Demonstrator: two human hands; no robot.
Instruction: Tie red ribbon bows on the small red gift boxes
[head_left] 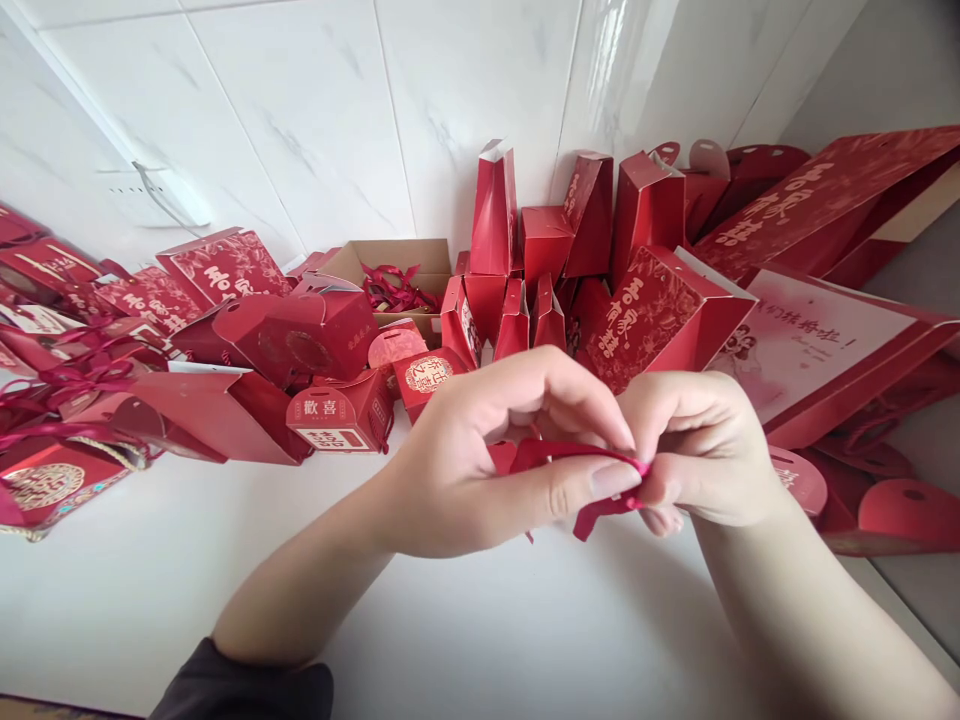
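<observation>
A dark pink-red ribbon (589, 522) is pinched between my two hands above the white table. My left hand (480, 480) has its thumb and fingers closed on a loop of it. Close against those fingertips, my right hand (701, 450) grips the ribbon at what looks like a knot. One short end hangs below the fingers. Part of the ribbon is hidden behind my left thumb and inside my palm. Just behind my left hand stand small red gift boxes (431, 378) with gold lettering.
An open cardboard box (390, 255) with bundled ribbons sits at the back against the tiled wall. Red gift bags (649, 320) crowd the right side. Red boxes (337, 410) and ribbon-tied bags (64, 480) fill the left. A white tabletop (480, 640) lies below my hands.
</observation>
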